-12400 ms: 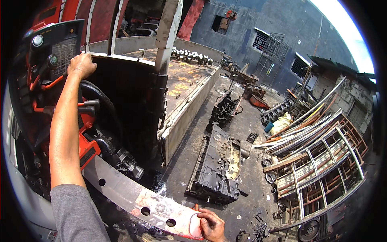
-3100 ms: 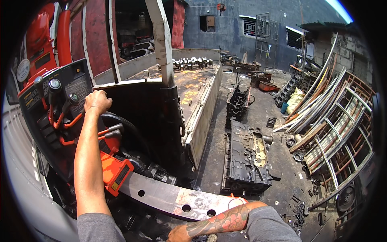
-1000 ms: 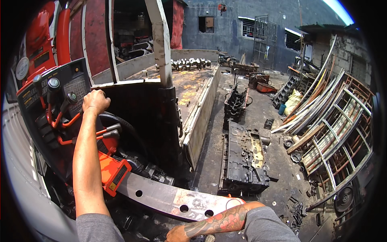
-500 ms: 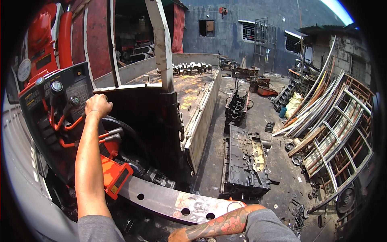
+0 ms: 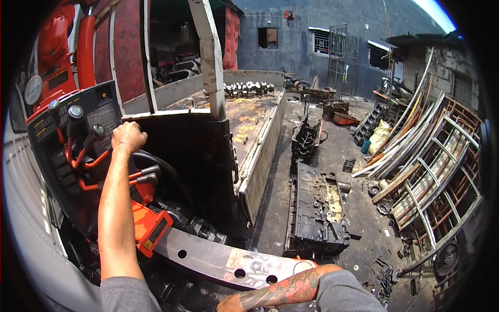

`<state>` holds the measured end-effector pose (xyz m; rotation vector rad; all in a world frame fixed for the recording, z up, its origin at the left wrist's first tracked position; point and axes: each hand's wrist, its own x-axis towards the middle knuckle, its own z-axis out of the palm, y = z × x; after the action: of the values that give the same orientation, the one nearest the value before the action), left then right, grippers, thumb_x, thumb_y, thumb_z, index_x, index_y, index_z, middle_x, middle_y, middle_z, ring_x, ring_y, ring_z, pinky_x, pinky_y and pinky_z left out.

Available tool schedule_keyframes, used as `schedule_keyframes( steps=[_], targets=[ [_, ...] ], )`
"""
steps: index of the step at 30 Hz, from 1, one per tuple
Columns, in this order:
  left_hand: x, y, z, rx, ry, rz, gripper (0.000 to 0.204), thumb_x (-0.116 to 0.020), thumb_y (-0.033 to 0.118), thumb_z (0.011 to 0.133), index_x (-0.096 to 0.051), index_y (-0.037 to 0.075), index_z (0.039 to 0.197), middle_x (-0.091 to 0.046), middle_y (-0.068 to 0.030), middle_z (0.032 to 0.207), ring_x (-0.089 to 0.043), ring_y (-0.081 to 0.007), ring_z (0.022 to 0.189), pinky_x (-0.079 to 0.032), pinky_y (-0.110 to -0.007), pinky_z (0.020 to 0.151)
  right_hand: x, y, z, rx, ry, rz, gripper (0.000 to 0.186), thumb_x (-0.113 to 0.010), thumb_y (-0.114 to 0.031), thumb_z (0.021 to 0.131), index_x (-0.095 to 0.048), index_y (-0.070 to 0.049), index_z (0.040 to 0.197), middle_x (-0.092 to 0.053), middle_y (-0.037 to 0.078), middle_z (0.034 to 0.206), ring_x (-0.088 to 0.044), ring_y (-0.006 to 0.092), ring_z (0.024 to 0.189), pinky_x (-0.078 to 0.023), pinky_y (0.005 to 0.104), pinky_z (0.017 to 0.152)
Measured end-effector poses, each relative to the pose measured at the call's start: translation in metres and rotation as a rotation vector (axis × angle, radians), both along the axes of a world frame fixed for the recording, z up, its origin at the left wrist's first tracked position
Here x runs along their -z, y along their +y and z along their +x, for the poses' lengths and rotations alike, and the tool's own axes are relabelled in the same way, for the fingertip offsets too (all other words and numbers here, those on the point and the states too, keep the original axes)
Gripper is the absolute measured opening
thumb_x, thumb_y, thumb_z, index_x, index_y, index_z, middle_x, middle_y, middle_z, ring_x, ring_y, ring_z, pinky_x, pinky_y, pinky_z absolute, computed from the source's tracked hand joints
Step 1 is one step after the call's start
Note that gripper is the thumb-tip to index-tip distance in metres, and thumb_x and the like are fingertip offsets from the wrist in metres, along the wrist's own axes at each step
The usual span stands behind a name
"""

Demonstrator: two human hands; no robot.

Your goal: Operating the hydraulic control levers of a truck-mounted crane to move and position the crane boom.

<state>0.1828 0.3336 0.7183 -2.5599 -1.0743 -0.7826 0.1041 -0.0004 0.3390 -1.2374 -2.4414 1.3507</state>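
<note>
My left hand (image 5: pixel 130 135) is closed over the top of a lever at the right side of a black control panel (image 5: pixel 112 104), its knob hidden by my fingers. Other knobbed levers (image 5: pixel 76 117) on red rods stand beside it. My right hand (image 5: pixel 228 304) is low at the bottom edge, partly out of view; my tattooed forearm crosses the right part of a long metal beam with holes (image 5: pixel 205 249), and its fingers are hidden. An orange housing (image 5: pixel 150 226) adjoins the beam's left end.
A truck bed (image 5: pixel 260 164) with a crankshaft (image 5: pixel 248 89) lies beyond the levers. Engine blocks (image 5: pixel 315 208) sit on the ground alongside. Steel frames and pipes (image 5: pixel 431 182) lean along the right, near a block wall. Loose metal parts (image 5: pixel 384 281) lie at lower right.
Since the oldest frame, my right hand has left the beam's right end and gone lower and leftward. The view has turned. In the last second, little has moved; my left hand stays on the lever.
</note>
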Motion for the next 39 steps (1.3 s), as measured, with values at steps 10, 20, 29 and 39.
schedule_keyframes(
  steps=[10,20,29,39],
  targets=[
    [0.000,-0.001,-0.001,-0.016,0.025,-0.009,0.033,-0.063,0.031,0.083,-0.079,0.008,0.100,-0.073,-0.0201,0.107,-0.071,-0.0364,0.103,-0.054,-0.045,0.096,-0.025,-0.007,-0.004,0.011,-0.052,0.054,0.032,-0.070,-0.023,0.079,-0.069,-0.008,0.107,-0.072,0.019,0.100,-0.068,0.0386,0.099,-0.054,0.0491,0.084],
    [0.000,0.000,0.000,-0.015,0.016,0.002,0.032,-0.063,0.030,0.081,-0.079,0.008,0.097,-0.073,-0.0205,0.106,-0.071,-0.0367,0.101,-0.055,-0.046,0.095,-0.006,-0.001,0.002,0.017,0.234,-0.082,0.025,-0.071,-0.027,0.083,-0.069,-0.009,0.100,-0.071,0.019,0.088,-0.069,0.0380,0.086,-0.054,0.0501,0.075],
    [0.001,0.001,0.000,-0.013,0.021,0.007,0.032,-0.063,0.031,0.081,-0.079,0.008,0.097,-0.074,-0.0206,0.105,-0.071,-0.0369,0.101,-0.055,-0.046,0.095,-0.059,-0.025,-0.002,0.028,-0.152,0.242,0.037,-0.070,-0.018,0.075,-0.069,-0.004,0.110,-0.071,0.020,0.107,-0.067,0.0386,0.108,-0.054,0.0480,0.091],
    [0.000,0.000,0.000,0.005,0.003,0.020,0.032,-0.063,0.031,0.082,-0.079,0.009,0.098,-0.073,-0.0207,0.106,-0.071,-0.0369,0.102,-0.054,-0.046,0.095,-0.033,-0.013,-0.009,0.048,-0.170,0.184,0.036,-0.070,-0.019,0.075,-0.070,-0.004,0.108,-0.072,0.019,0.105,-0.067,0.0389,0.108,-0.054,0.0480,0.092]
  ],
)
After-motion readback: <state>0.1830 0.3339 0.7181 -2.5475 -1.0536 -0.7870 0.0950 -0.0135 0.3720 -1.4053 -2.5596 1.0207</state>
